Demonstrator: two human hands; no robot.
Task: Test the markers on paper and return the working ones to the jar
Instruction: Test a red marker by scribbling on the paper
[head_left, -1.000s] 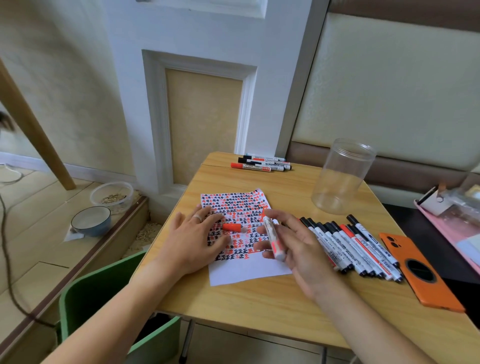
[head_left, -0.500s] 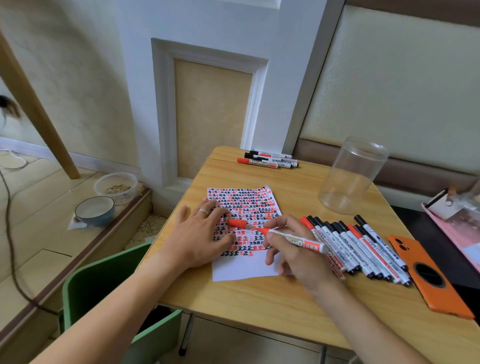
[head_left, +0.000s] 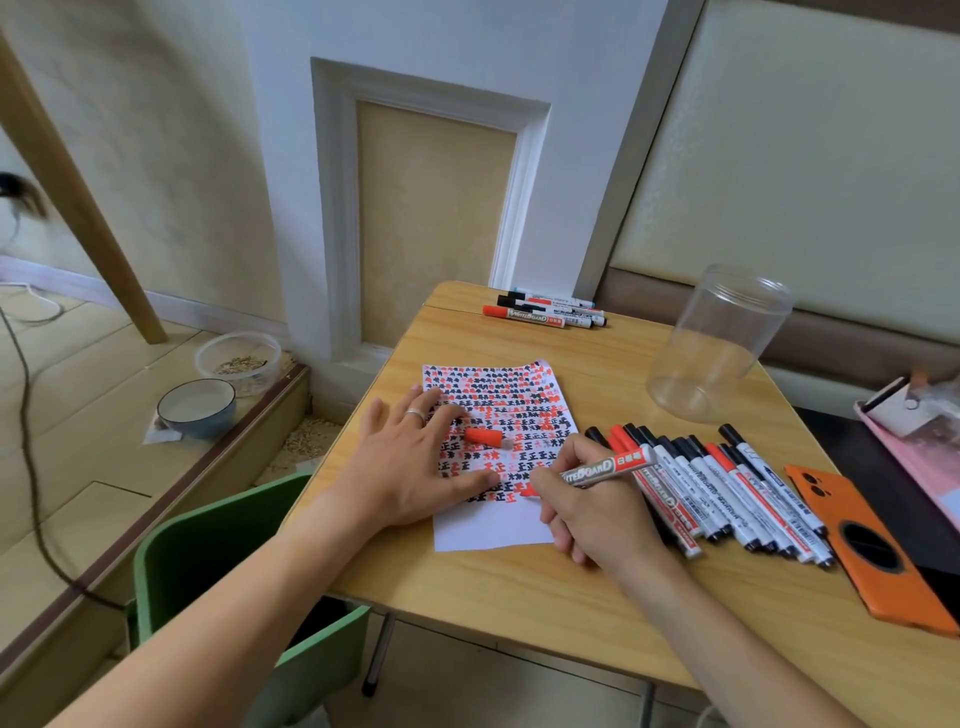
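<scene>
- Head view: the left hand (head_left: 410, 467) lies flat with fingers spread and straight on the left part of the paper (head_left: 493, 530), pressing it to the wooden table (head_left: 519, 597); a ring sits on one finger.
- The right hand (head_left: 592, 509), at about 3 o'clock from the left one, has its fingers curled round an uncapped red marker (head_left: 608, 467), tip down on the sheet's lowest row of marks and barrel slanting up toward 2 o'clock.
- The paper is covered in rows of red and black marks, with a bare white strip at its near edge.
- A red cap (head_left: 483, 435) lies loose on the sheet, at about 12 o'clock from the pen tip, apart from both hands.
- A row of capped markers (head_left: 727, 483) lies side by side just right of the writing hand, caps toward 11 o'clock.
- The clear jar (head_left: 717, 343) stands at 1 o'clock from the sheet, well apart from it.
- A small group of markers (head_left: 545, 310) lies at the table's far edge, 12 o'clock.
- An orange phone (head_left: 878, 561) lies right of the marker row.
- A green chair (head_left: 218, 561) stands at the table's near left corner.
</scene>
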